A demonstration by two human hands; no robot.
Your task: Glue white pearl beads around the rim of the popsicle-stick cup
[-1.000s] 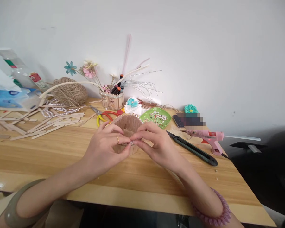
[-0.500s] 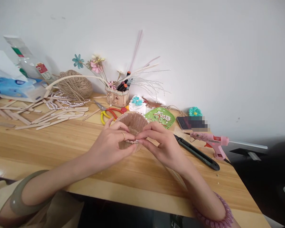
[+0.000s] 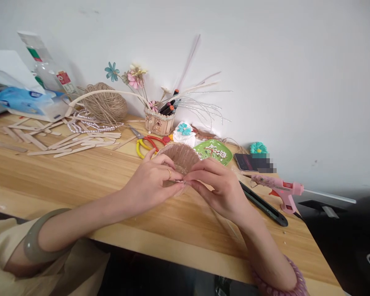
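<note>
Shifted rightward in view since the earlier frame, worktop (image 3: 64, 181) and all. Toward its back left corner, wooden sticks (image 3: 74, 151). Mid-worktop, left hand (image 3: 151, 181) at the near rim of the basket (image 3: 177, 155), fingertips clamped on pale trim (image 3: 179, 181) together with right hand (image 3: 220, 185), seemingly for fine control. Behind, green dish (image 3: 200, 149) of beads (image 3: 221, 154), likely for easy reach. Near the right edge, glue gun (image 3: 285, 189), probably parked clear of both wrists.

Wooden table (image 3: 80, 181), craft sticks (image 3: 107, 135), green tray (image 3: 201, 148), box cutter (image 3: 265, 205), pink glue gun (image 3: 288, 193)
</note>
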